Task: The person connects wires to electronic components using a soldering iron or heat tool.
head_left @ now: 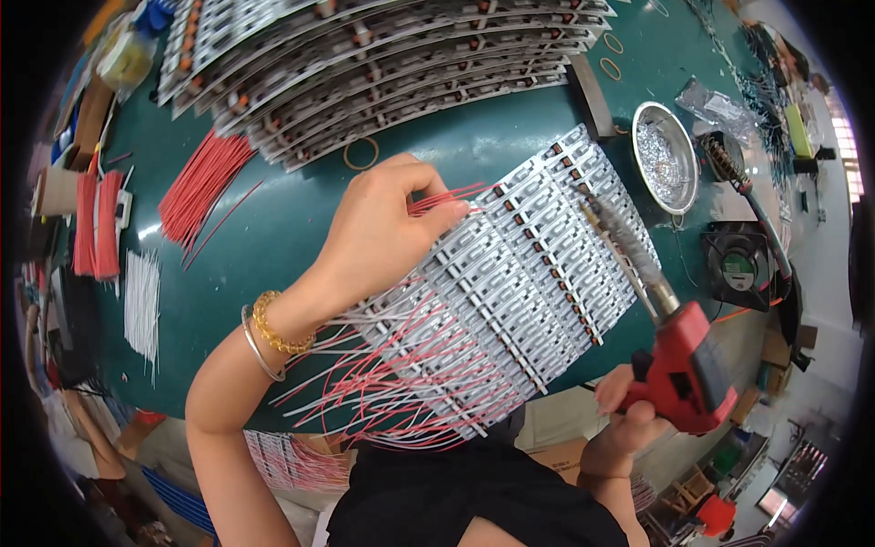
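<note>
"Green tabletop point(283, 228) fills our view, and a stack of slatted panels point(392, 73) crowds its far side. Where's our metal panel?"

"Right below us, slanted across the table's near side, with red and white leads point(401, 365) trailing off its near left edge."

"And our left hand point(387, 214)?"

"Pinching a few red wires point(447, 197) between thumb and fingers, close to their ends, probably so we can steer those over the panel's far left edge!"

"Over on the right?"

"Our right hand point(629, 415) wraps the handle of a red soldering gun point(688, 374), nose slanting far and left above the panel. Touching? We can't tell."

"Spare wires?"

"Red bundle point(205, 187) and white bundle point(141, 301), both out left, likely for our left hand's reach. Metal bowl point(637, 146) sits far right, presumably clear of those leads."
</note>
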A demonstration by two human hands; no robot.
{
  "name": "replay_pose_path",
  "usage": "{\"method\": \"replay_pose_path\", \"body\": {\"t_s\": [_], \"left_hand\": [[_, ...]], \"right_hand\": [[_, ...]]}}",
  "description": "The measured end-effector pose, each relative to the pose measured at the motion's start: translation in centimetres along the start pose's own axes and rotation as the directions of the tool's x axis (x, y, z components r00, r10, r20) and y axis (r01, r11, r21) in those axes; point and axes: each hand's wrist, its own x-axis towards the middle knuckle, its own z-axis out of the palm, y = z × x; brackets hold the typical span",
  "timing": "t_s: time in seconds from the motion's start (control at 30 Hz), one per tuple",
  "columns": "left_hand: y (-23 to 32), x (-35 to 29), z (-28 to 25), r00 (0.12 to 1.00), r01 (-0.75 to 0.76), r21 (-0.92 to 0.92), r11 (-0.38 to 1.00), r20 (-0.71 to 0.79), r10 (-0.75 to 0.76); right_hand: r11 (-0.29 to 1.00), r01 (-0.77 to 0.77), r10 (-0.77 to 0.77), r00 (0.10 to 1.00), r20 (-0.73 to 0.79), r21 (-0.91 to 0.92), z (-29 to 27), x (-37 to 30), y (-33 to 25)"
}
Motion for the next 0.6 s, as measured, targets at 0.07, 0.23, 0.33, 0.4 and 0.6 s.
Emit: {"method": "replay_pose_path", "body": {"t_s": [0.07, 0.23, 0.33, 0.4, 0.6], "left_hand": [[-0.4, 0.3, 0.7, 1.000, -0.018, 0.016, 1.000, -0.019, 0.018], [-0.3, -0.3, 1.7, 0.998, -0.001, 0.011, 1.000, -0.063, 0.002], [-0.6, -0.6, 2.0, 0.995, -0.041, 0.030, 0.999, -0.090, 0.044], [-0.2, -0.4, 2.3, 0.995, -0.050, 0.027, 0.998, -0.087, 0.052], [-0.7, -0.4, 2.1, 0.994, -0.059, 0.010, 0.998, -0.093, 0.059]], "right_hand": [[0.984, 0.084, -0.112, 0.977, 0.183, 0.155, -0.3, -0.2, 2.0], [0.979, -0.126, 0.049, 0.908, 0.416, 0.158, -1.0, -0.1, 2.7], [0.985, -0.111, 0.068, 0.953, 0.297, 0.131, 0.8, -0.5, 1.6], [0.959, -0.257, 0.202, 0.914, 0.351, 0.117, 0.4, -0.6, 1.8], [0.976, -0.204, 0.174, 0.942, 0.288, 0.078, 1.4, -0.5, 2.1]]}}
